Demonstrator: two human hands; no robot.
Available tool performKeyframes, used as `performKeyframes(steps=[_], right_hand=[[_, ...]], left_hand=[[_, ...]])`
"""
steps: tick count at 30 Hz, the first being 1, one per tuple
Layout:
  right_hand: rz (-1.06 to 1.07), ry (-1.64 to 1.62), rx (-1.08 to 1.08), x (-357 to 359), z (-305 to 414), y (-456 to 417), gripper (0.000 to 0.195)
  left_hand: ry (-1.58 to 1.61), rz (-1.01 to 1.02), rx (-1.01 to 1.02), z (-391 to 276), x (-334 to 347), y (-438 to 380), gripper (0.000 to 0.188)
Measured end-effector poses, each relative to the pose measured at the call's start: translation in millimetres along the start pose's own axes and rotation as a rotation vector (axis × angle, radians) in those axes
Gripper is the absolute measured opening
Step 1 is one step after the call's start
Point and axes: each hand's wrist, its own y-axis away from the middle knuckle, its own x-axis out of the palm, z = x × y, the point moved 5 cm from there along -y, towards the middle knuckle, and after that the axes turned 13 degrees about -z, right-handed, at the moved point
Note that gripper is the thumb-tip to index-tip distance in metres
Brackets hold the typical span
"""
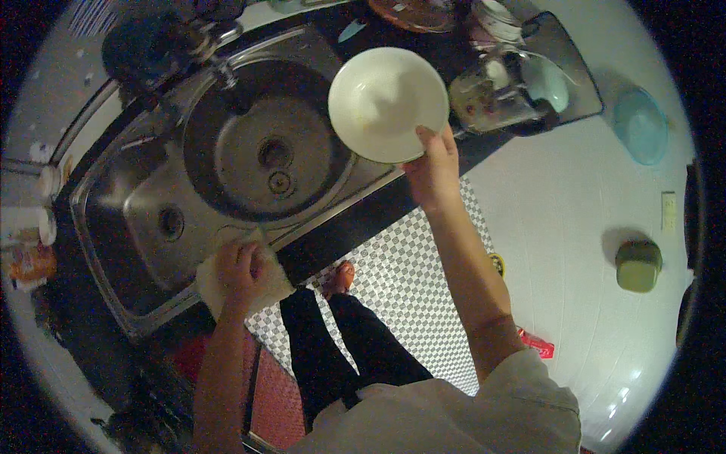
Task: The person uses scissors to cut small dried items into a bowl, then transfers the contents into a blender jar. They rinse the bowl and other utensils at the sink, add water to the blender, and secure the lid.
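Observation:
My right hand [434,162] grips a white bowl [385,102] by its near rim, thumb over the edge, and the bowl's inside faces the camera. The bowl is held up over the counter at the right of a round stainless steel sink basin [272,136]. A pale cloth [212,284] lies over the front edge of the sink unit. My left hand [241,264] rests on that cloth with its fingers curled; whether it grips the cloth is hard to tell. A round drain part [279,182] lies in the basin near the drain hole.
A smaller basin [150,227] adjoins at the left. The faucet [227,74] stands behind the round basin. A dish rack [584,85] holding dishes, a clear container [493,93] and a knife [353,30] are at the back right. Jars [48,224] stand at the far left.

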Motion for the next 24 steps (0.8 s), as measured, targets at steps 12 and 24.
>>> performKeyframes(steps=[12,24], right_hand=[[-0.486,0.390,-0.789,-133,276,-76,0.060],[-0.440,1.295,-1.330,-120,229,-101,0.076]], left_hand=[[-0.067,0.081,-0.158,-20,0,-11,0.023],[-0.125,0.099,-0.027,-5,3,1,0.028]])
